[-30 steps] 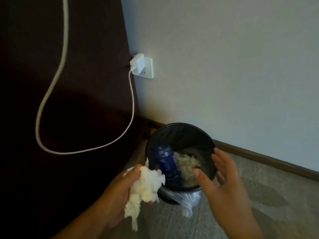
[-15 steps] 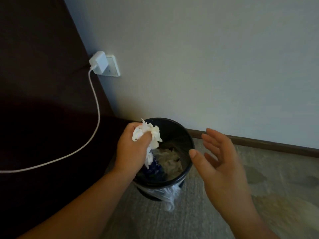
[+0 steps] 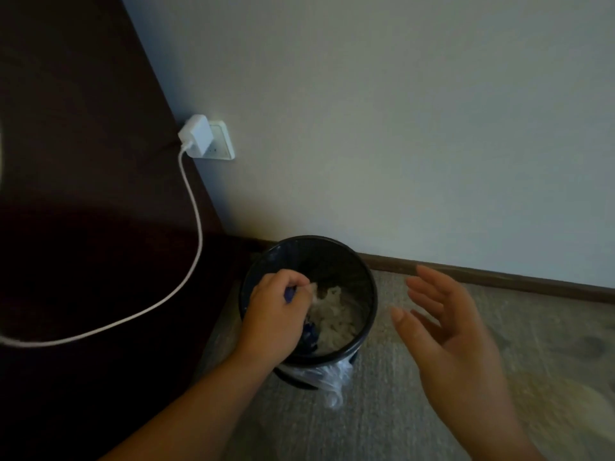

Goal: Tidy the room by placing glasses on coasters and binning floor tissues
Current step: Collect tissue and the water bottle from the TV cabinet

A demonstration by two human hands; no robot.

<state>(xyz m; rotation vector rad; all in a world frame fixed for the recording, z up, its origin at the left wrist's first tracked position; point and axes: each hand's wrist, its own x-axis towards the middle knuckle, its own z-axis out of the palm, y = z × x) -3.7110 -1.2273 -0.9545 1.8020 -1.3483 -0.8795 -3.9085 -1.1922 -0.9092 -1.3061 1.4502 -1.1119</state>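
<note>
Black bin point(image 3: 332, 257) at far wall, white tissue point(image 3: 332, 317) heaped inside. Left hand point(image 3: 276, 311) down in bin, fingers point(image 3: 296, 278) curled, tissue wisp at tips, grip unclear. Right hand point(image 3: 456, 331) hovers right of bin, spread wide, holding nothing.

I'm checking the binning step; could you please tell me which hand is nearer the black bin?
Left. The left hand is inside the mouth of the black bin, by its left rim; the right hand hovers open to its right, apart.
</note>
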